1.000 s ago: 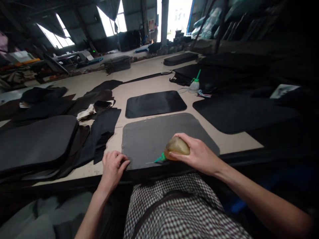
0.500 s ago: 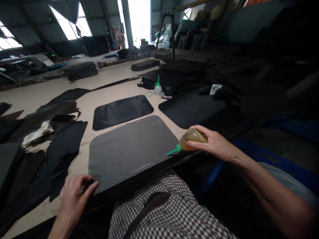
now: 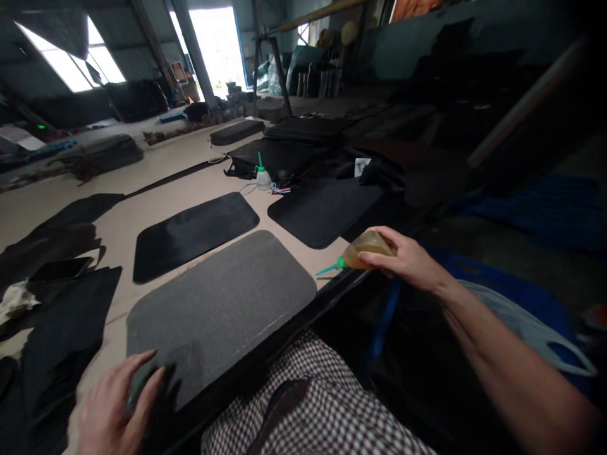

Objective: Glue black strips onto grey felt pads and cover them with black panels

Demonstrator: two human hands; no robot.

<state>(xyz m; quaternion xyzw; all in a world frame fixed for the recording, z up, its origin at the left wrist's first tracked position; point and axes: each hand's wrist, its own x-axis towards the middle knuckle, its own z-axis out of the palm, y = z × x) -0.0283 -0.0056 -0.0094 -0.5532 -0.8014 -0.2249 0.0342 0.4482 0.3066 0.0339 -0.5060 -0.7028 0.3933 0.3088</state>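
My right hand (image 3: 401,256) is wrapped round a squeeze bottle (image 3: 365,251) of amber liquid, tilted on its side. Its green nozzle points left and down, just by the right corner of a grey rounded panel (image 3: 222,303). That panel lies flat along the table's near edge, with a pale streak near its front border. My left hand (image 3: 114,401) is at the panel's lower left corner, thumb and fingers apart, with nothing between them. Whether its fingertips touch the panel I cannot tell.
Two black rounded panels, one at the left (image 3: 196,234) and one at the right (image 3: 327,208), lie beyond. A white bottle (image 3: 262,177) with a green nozzle stands behind them. Dark material pieces (image 3: 66,328), a phone (image 3: 61,268) and a crumpled cloth (image 3: 18,302) lie at left.
The view has swung right. My left hand's thumb and fingers have parted at the panel's corner. The bottle's nozzle has gone from over the panel to just off its right corner.
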